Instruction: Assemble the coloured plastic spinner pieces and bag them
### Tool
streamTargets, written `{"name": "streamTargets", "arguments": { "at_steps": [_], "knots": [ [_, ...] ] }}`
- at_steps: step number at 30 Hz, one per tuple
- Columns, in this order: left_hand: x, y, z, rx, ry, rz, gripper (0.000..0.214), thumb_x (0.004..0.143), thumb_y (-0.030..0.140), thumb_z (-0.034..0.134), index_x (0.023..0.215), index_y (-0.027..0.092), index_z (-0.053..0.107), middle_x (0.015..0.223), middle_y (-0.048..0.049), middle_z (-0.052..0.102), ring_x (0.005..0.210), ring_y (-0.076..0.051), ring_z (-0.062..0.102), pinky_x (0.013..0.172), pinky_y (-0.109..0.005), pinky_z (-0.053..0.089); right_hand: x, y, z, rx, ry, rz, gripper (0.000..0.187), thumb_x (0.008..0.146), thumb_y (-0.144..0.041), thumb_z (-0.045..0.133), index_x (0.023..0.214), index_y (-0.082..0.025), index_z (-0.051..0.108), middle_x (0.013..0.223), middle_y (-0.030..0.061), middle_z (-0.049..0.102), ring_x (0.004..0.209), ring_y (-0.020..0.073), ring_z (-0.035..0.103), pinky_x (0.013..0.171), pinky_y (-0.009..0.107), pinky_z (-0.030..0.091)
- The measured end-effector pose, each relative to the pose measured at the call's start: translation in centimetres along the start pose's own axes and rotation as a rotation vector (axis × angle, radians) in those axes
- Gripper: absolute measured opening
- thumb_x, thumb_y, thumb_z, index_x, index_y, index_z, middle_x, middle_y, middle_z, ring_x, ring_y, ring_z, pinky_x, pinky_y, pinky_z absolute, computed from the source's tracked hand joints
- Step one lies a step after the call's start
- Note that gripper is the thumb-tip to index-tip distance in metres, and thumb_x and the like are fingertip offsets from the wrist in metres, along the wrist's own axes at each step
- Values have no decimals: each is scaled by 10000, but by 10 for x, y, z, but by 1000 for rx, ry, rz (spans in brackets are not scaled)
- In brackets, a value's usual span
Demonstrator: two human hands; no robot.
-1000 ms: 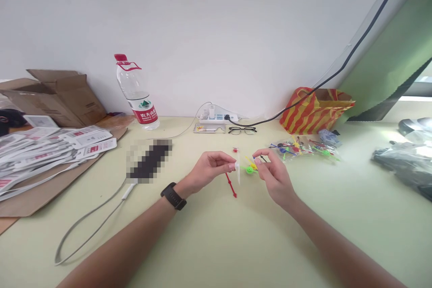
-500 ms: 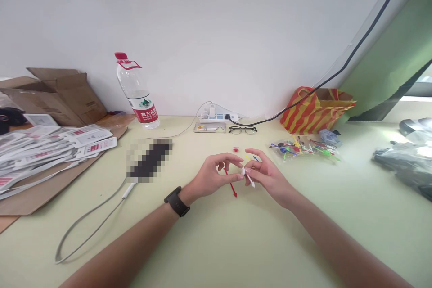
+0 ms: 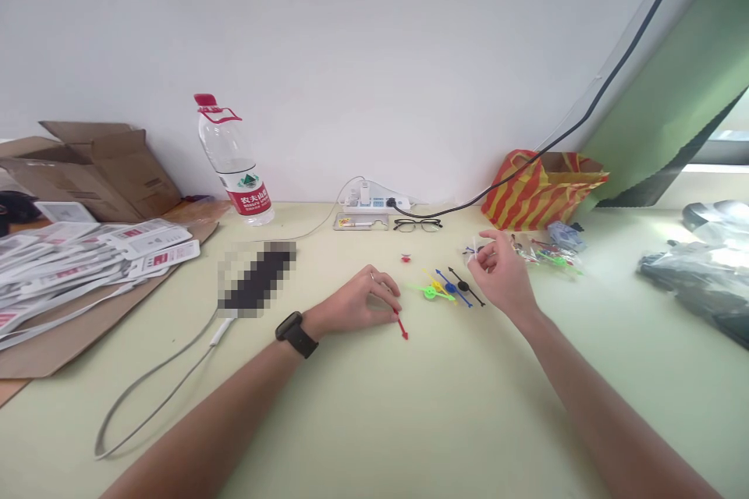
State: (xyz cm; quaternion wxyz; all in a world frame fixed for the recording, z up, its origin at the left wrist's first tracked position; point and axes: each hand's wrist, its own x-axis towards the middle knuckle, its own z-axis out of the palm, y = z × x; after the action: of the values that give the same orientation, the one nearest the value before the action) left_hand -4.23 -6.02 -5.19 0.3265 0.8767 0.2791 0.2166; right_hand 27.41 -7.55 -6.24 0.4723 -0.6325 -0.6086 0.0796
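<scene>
My left hand (image 3: 363, 302), with a dark watch on the wrist, is closed at the upper end of a red plastic arrow (image 3: 403, 330) lying on the table; its far end is hidden by the fingers. Raised over the right side, my right hand (image 3: 504, 274) pinches a slim white plastic arrow (image 3: 475, 246), partly covered by the fingers. Between the hands lie a green arrow spinner (image 3: 430, 293), a yellow one (image 3: 437, 285), a blue one (image 3: 450, 288) and a black one (image 3: 463, 286). A small red piece (image 3: 406, 258) sits behind them.
Behind the right hand is a clear bag of coloured arrows (image 3: 541, 252) by a striped bag (image 3: 541, 191). Glasses (image 3: 417, 225), a flat case (image 3: 361, 223) and a power strip (image 3: 374, 204) line the wall. A bottle (image 3: 239, 164), cable (image 3: 146, 370) and tags (image 3: 117, 249) are left.
My hands have parted. The right hand has carried the white arrow rightward, uncovering the coloured spinners; the left hand has moved down and left to the red arrow.
</scene>
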Motion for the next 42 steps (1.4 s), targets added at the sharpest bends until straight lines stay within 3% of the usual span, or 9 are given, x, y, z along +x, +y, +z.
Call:
{"name": "streamTargets", "arguments": {
  "at_steps": [6, 11, 14, 17, 23, 28, 35, 38, 42],
  "knots": [
    [3, -5, -4, -131, -20, 2, 206, 858, 438, 791, 891, 241, 839, 1046, -109, 754, 1023, -248, 644, 862, -345, 523, -6, 9, 6, -263, -236, -19, 449, 799, -191, 614, 1246, -220, 577, 810, -5, 653, 623, 176, 604, 623, 313, 433],
    [6, -12, -4, -346, 94, -192, 358, 907, 510, 709, 941, 158, 767, 889, -84, 751, 779, -176, 637, 688, -283, 478, -8, 9, 8, -363, -317, -24, 337, 858, -225, 612, 1195, -223, 615, 846, 22, 697, 705, 210, 639, 644, 327, 427],
    [8, -20, -2, -432, 240, -256, 380, 926, 527, 674, 945, 150, 719, 883, -71, 728, 822, -173, 634, 760, -291, 487, -12, 2, 12, -310, -239, -111, 243, 920, -303, 596, 1147, -225, 633, 943, 59, 708, 849, 254, 666, 727, 367, 474],
    [10, -27, 2, -451, 289, -269, 385, 946, 532, 639, 926, 153, 702, 801, -38, 677, 755, -148, 589, 724, -275, 457, -19, -9, 18, -189, -210, -273, 196, 973, -321, 551, 1114, -224, 646, 1098, 102, 706, 1095, 302, 632, 938, 439, 486],
    [13, -32, 5, -452, 322, -267, 390, 954, 542, 621, 930, 159, 694, 729, 3, 604, 667, -124, 510, 647, -256, 398, -25, -27, 33, -29, -379, -390, 310, 979, -282, 555, 1274, -271, 650, 1348, 96, 645, 1302, 307, 553, 1105, 500, 439],
    [14, -30, 5, -434, 329, -241, 370, 915, 522, 677, 982, 162, 732, 884, -39, 689, 765, -147, 568, 709, -268, 444, -4, -34, 57, 0, -416, -324, 320, 958, -227, 556, 1257, -243, 670, 1280, 96, 693, 1237, 292, 603, 1086, 500, 465],
    [10, -27, 6, -390, 297, -287, 380, 864, 486, 739, 1051, 159, 791, 967, -82, 762, 784, -173, 610, 719, -299, 476, 27, -42, 93, 52, -483, -200, 126, 887, -172, 660, 942, -202, 769, 1009, 87, 779, 915, 228, 704, 902, 396, 558],
    [10, -23, 7, -341, 291, -312, 367, 853, 475, 749, 1033, 161, 809, 893, -73, 767, 690, -152, 563, 642, -290, 434, 24, -46, 88, 120, -477, -161, 119, 896, -199, 672, 951, -186, 777, 1013, 94, 791, 885, 221, 728, 881, 393, 590],
    [10, -17, 12, -273, 325, -248, 280, 854, 446, 756, 936, 191, 838, 909, -78, 782, 719, -174, 585, 642, -307, 429, 2, -53, 61, 360, -513, -53, 228, 903, -352, 724, 1057, -198, 789, 1067, 97, 800, 971, 260, 764, 912, 436, 625]
  ]
}}
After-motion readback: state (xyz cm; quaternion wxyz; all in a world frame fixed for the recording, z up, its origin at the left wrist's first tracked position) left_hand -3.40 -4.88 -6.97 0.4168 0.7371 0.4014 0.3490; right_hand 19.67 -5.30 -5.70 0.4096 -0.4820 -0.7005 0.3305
